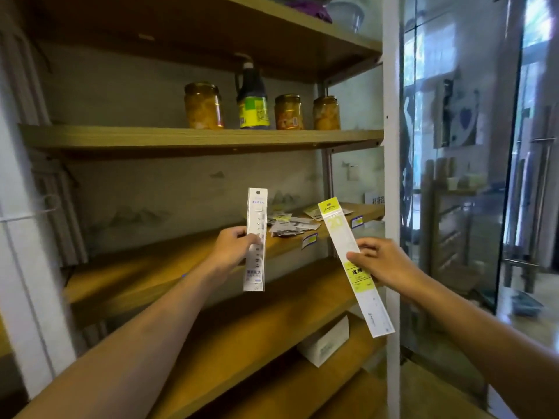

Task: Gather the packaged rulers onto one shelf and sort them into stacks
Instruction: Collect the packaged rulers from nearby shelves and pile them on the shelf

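Note:
My left hand (231, 251) pinches a short packaged ruler with a grey-white header (256, 219), held upright in front of the middle wooden shelf (151, 267). My right hand (379, 263) pinches a longer packaged ruler with a yellow header marked 20 (335, 234), tilted with its top to the left. A loose pile of small packaged items (287, 226) lies further back on the right part of that same shelf, with yellow-topped packets (314, 211) behind it.
The shelf above carries three jars (203, 105) and a dark bottle with a yellow label (253, 99). A white box (328, 340) sits on a lower shelf. A white post (391, 176) bounds the shelving on the right, with glass panels beyond.

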